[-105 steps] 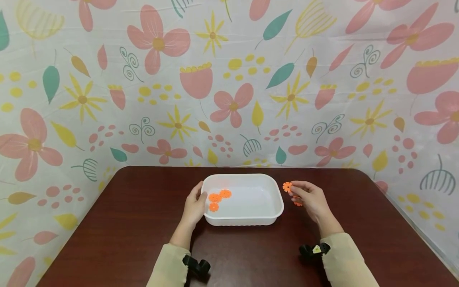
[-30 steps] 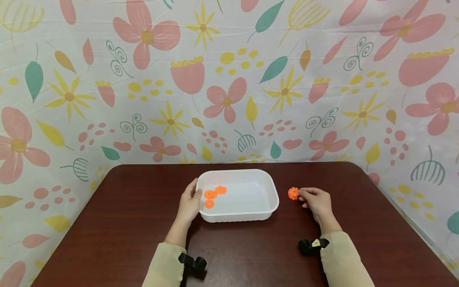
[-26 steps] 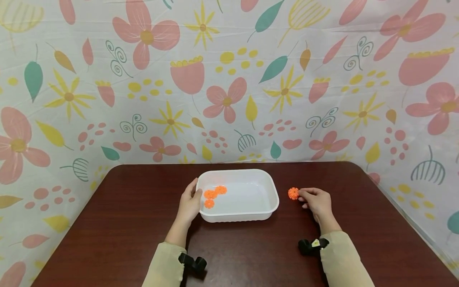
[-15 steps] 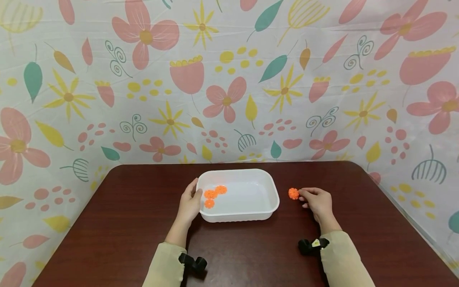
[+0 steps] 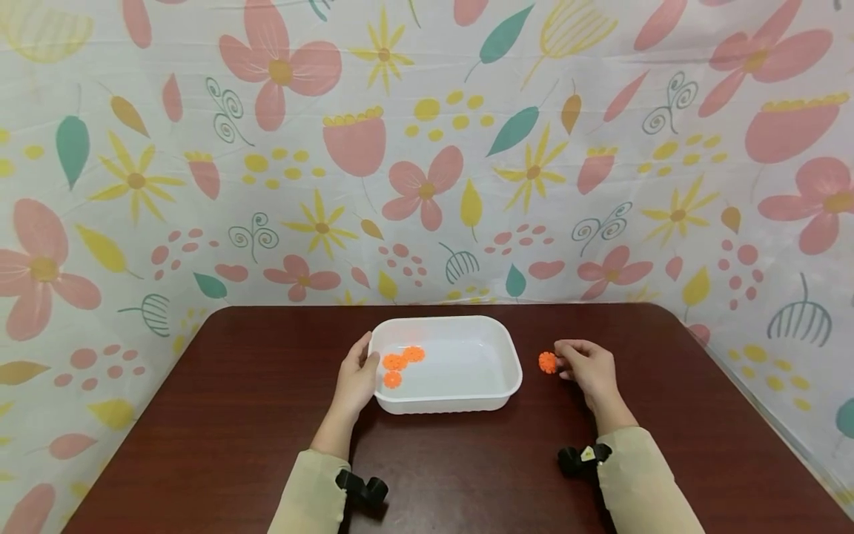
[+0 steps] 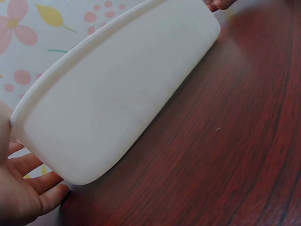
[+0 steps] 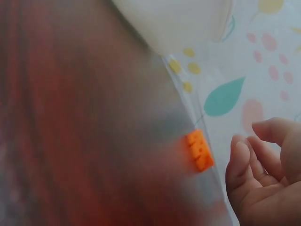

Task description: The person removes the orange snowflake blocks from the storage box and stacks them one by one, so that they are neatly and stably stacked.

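Observation:
My left hand (image 5: 356,380) grips the left end of a white plastic basin (image 5: 437,405), thumb at the rim and fingers along the outer end wall in the left wrist view. Several orange notched plastic discs (image 5: 395,362) lie inside at the basin's left side. To the right of the basin, a small stack of orange notched discs (image 7: 199,150) rests on the table. Beside it is my right hand (image 5: 588,369), its fingers loosely bent and holding nothing. A gap shows between the fingertips and the stack in the right wrist view.
The dark red-brown wooden table (image 5: 267,415) has rounded far corners. A flower-patterned cloth (image 5: 427,185) hangs right behind its far edge. Black wrist cameras (image 5: 362,489) sit at both sleeve cuffs.
Earlier my right hand held orange discs, then pressed or pinched them at the table. Now it has let go and drawn slightly up, leaving the stack behind. My left hand stays on the basin.

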A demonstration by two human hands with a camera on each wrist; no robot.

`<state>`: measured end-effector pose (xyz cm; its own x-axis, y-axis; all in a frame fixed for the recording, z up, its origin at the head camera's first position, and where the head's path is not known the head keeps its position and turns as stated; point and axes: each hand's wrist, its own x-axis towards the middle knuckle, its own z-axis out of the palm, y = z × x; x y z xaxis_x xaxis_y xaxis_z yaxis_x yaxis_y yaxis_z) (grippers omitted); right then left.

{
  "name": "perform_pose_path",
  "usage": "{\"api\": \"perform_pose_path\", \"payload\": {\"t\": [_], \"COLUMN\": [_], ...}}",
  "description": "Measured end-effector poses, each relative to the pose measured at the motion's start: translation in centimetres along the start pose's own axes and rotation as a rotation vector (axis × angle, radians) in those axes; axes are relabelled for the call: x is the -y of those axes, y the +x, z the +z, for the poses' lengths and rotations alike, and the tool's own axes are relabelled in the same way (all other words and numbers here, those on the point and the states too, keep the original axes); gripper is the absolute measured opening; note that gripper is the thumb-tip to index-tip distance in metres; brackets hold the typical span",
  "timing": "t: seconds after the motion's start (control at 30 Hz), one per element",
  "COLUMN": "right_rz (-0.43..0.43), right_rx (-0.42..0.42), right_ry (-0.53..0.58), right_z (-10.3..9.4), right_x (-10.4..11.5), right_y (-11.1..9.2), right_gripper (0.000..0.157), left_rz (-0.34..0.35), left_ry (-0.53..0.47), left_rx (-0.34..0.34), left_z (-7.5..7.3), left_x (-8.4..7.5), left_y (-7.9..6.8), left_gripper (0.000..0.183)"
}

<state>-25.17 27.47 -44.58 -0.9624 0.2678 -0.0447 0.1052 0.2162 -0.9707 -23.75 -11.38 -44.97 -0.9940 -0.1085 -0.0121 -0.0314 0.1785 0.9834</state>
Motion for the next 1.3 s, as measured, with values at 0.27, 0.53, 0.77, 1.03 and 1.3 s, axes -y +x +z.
{"api": "perform_pose_path", "payload": {"t": [0.27,0.53,0.77,1.03,1.3], "right_rz": [-0.064,-0.101,-0.134,-0.142,-0.176], "right_rx": [0.048,0.116,0.151,0.195,0.264], "right_ry": [-0.056,-0.099,-0.13,-0.145,-0.155], "right_z": [0.9,2.2,3.7,5.8,8.1], "right_x": [1.8,3.8,5.2,6.8,7.7], "right_y": [0.3,-0.4,-0.6,-0.7,-0.9], "right_gripper": [0.044,0.048,0.043,0.037,0.039], "left_rz": [-0.006,-0.005,-0.007,-0.01,0.002], "left_ry": [0.005,0.003,0.011,0.013,0.011], "left_rx": [0.009,0.007,0.002,-0.002,-0.011], "left_z": [0.0,0.0,0.0,0.1,0.1], "left_x": [0.1,0.3,0.2,0.0,-0.3], "left_y": [0.1,-0.1,-0.2,-0.2,-0.3], "left_gripper": [0.049,0.049,0.049,0.049,0.049]}}
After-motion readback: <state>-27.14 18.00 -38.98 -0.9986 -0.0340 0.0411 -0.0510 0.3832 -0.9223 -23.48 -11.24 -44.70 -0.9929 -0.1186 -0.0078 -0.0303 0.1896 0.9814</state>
